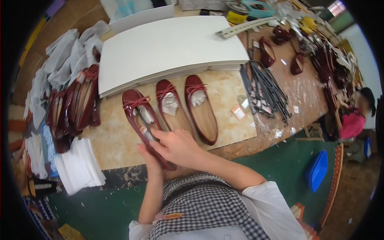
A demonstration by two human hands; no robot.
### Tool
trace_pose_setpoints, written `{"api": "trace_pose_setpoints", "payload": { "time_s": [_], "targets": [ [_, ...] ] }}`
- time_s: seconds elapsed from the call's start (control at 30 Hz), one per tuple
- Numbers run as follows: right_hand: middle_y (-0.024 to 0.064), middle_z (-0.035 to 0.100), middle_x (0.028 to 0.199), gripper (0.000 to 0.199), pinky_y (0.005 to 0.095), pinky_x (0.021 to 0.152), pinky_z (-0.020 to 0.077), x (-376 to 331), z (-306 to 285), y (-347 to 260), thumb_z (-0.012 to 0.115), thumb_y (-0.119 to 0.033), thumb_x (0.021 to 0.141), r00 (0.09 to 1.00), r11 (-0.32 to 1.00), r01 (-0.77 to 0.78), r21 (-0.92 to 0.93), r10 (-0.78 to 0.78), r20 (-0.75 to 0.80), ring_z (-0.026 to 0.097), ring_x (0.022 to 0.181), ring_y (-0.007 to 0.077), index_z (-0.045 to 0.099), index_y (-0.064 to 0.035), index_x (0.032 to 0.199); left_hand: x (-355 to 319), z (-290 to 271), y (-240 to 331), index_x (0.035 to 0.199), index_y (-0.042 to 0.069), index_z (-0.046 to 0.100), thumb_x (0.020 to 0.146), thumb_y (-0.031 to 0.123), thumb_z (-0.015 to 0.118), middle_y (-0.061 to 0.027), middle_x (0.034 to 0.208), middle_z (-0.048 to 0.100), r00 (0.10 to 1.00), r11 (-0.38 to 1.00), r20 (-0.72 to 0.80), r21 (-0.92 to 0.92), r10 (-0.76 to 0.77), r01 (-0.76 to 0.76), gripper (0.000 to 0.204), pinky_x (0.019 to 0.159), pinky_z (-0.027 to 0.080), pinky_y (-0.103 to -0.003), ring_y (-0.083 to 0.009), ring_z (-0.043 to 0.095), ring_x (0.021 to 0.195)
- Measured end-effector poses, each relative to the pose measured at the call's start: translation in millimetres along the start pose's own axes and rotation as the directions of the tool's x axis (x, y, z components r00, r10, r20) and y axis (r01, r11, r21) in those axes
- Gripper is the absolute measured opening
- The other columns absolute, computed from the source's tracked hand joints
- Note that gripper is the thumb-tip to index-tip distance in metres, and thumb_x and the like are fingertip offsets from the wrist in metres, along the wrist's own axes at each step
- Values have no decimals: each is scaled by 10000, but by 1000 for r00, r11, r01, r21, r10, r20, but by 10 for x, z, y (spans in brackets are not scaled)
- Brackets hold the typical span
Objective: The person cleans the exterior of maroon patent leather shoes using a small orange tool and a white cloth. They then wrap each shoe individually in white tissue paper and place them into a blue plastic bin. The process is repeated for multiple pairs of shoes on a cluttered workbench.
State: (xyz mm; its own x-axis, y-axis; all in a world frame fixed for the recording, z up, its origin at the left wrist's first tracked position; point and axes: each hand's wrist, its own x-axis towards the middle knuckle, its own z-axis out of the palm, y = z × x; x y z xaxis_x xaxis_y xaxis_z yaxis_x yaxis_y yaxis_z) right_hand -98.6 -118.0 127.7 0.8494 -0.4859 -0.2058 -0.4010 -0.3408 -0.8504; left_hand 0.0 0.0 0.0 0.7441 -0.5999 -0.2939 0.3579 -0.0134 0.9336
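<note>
Just in front of me, a dark red ballet flat (pixel 130 107) with a bow is tilted on the table. My left hand (pixel 151 160) grips its heel end from the left side. A thin dark rod (pixel 140 117) lies inside the shoe, above grey-white crumpled paper at the toe. My right hand (pixel 178 146) is closed at the heel opening, its fingertips on the rod's near end beside a clear, shiny bit. To the right stand two more red flats, a middle flat (pixel 163 87) and a right flat (pixel 213 129), both with paper in their toes.
A stack of white card (pixel 172 46) stands behind the shoes. Several wrapped red shoes (pixel 82 102) and white sheets (pixel 80 166) lie left. Right are a heap of dark rods (pixel 266 90) and loose red shoes (pixel 267 52). A blue basin (pixel 317 170) and another person (pixel 354 120) are farther right.
</note>
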Motion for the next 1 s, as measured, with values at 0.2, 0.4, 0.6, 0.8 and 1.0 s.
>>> {"api": "trace_pose_setpoints", "payload": {
  "time_s": [0.2,0.4,0.6,0.8,1.0],
  "targets": [
    [136,660,887,230,387,647,504,-477,-1565,1682,596,-239,851,655,837,-388,-386,-44,-755,644,727,291,646,-63,991,-24,-295,941,1308,11,430,865,268,605,-140,1048,568,926,378,123,887,358,-264,541,782,463,-355,-261,574,892],
    [118,654,829,206,426,680,492,-582,-1962,2454,646,-271,799,576,601,-663,-447,29,-817,609,808,313,662,-68,766,173,710,861,1304,24,464,734,320,702,-142,962,569,937,157,278,937,209,-313,686,750,436,-386,-294,545,896],
    [107,658,686,202,380,596,478,-975,-1937,2004,658,-261,791,554,778,-553,-297,76,-829,629,643,291,664,-59,787,286,464,876,1273,51,508,752,379,681,-166,1002,531,687,-259,498,866,530,-428,639,808,402,-448,-312,490,975],
    [12,454,475,206,274,451,318,-670,-1224,1181,671,-106,790,667,956,-292,-28,183,-722,372,440,91,639,-46,984,311,671,490,1220,-33,495,807,306,591,-177,720,644,953,465,298,837,54,-288,543,609,484,-441,-333,643,678],
    [-10,345,539,349,237,456,277,-620,-707,657,600,-97,867,895,952,-69,298,191,-404,314,502,50,581,-22,1206,170,495,359,1280,-47,454,867,313,473,-174,1103,599,895,926,413,-246,-168,288,548,804,500,-398,-273,623,886]
  ]
}}
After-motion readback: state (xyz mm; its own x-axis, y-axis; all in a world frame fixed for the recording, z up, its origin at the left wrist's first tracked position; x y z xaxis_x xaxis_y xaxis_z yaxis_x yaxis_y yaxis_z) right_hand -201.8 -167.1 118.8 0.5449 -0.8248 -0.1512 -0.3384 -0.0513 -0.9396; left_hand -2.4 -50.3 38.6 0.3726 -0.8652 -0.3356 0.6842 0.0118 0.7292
